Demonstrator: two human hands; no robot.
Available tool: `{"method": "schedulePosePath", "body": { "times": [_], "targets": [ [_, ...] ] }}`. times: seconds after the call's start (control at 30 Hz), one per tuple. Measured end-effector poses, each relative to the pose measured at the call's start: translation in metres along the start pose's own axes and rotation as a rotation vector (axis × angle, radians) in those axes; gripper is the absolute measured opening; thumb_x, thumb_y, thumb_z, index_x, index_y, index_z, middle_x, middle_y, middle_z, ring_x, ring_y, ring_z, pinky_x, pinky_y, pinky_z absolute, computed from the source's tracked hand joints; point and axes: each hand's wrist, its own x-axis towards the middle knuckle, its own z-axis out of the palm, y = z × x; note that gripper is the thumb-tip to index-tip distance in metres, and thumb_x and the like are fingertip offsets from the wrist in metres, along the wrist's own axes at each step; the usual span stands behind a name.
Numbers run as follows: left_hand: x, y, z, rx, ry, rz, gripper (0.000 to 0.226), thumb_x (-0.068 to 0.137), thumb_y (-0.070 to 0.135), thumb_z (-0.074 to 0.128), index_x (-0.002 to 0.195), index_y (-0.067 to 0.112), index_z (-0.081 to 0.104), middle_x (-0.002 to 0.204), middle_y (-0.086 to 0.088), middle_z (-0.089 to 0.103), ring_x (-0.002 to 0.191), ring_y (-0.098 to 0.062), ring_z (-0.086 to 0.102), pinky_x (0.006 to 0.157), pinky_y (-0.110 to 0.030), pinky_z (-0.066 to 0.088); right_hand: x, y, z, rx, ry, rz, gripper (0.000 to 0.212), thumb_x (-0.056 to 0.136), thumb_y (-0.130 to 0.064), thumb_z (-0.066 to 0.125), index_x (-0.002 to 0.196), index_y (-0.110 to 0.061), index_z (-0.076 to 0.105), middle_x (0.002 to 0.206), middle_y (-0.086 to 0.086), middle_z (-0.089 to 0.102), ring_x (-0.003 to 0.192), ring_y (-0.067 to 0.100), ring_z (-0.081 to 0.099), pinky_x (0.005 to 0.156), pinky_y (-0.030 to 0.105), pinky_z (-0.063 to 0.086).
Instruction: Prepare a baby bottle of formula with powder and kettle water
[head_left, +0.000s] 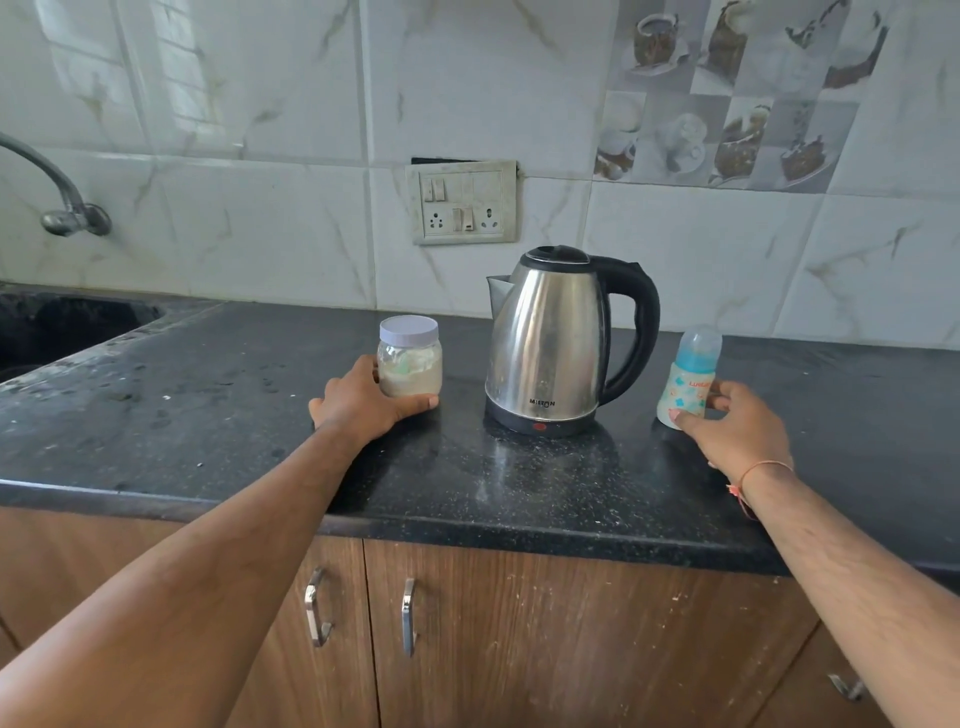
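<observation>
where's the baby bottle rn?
In the head view, the small blue-capped baby bottle stands upright on the black stone counter, right of the steel electric kettle, with the right hand around its base.

Soft, cool daylight fills the scene; a window reflection glares on the wall tiles (124, 67) at upper left. The kettle (550, 343) shows bright highlights. Wide-angle distortion bends the countertop (208, 426) edges; focus is slightly soft.
</observation>
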Motion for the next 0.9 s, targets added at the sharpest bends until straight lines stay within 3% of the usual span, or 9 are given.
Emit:
{"method": "schedulePosePath", "body": {
  "times": [0.33,0.8,0.87,0.9],
  "targets": [
    [0.004,-0.004,0.003,0.012,0.017,0.005,0.095,0.06,0.091,0.08,0.134,0.036,0.055,0.129,0.004,0.072,0.129,-0.031,0.06,0.104,-0.054,0.038,-0.007,-0.01,-0.004,-0.043,0.007,-0.004,0.06,0.094,-0.042,0.082,0.145,-0.024,0.058,0.144,-0.005,0.069,0.125,0.025,0.07,0.1,0.048,0.058],
    [-0.01,0.003,-0.005,0.073,-0.003,0.014,0.094,0.063,0.096,0.072,0.132,0.034,0.057,0.128,0.005,0.072,0.132,-0.03,0.058,0.109,-0.053,0.041,-0.01,-0.013,-0.005,-0.13,-0.034,0.007,0.06,0.1,-0.042,0.074,0.152,-0.023,0.051,0.152,-0.001,0.064,0.13,0.029,0.066,0.098,0.045,0.055],
    [-0.014,0.006,-0.006,0.097,-0.032,0.011,0.106,0.062,0.097,0.072,0.141,0.03,0.052,0.134,0.0,0.07,0.137,-0.031,0.054,0.11,-0.053,0.038,-0.012,-0.015,-0.005,-0.116,-0.028,0.0,0.068,0.097,-0.042,0.077,0.155,-0.023,0.047,0.155,0.001,0.061,0.132,0.032,0.065,0.1,0.048,0.055],
    [-0.016,0.008,-0.006,0.134,-0.064,0.003,0.122,0.059,0.1,0.07,0.152,0.026,0.043,0.14,-0.004,0.066,0.141,-0.033,0.051,0.113,-0.053,0.036,-0.012,-0.015,-0.005,-0.116,0.002,0.006,0.075,0.096,-0.04,0.079,0.159,-0.023,0.042,0.159,0.003,0.057,0.136,0.034,0.062,0.103,0.052,0.054]
  ]
}}
